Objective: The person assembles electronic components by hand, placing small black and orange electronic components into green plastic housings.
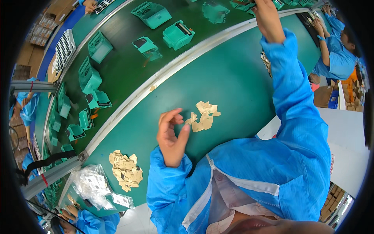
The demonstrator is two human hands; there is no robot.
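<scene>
Across the green table (233,78) our right hand (261,11) reaches far to the belt's teal housings (177,34), its grip hidden, while our left hand (170,134) rests half-curled, holding nothing, the tan scraps (204,116) just right of its fingertips, with bare table around

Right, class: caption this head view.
Left hand rests beside tan paper scraps; right hand reaches toward green plastic housings.

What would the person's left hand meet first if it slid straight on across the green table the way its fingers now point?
Most likely the small pile of tan paper scraps: the left hand rests on the table with its fingers aimed at the pile's near edge, though depth is hard to judge.
</scene>
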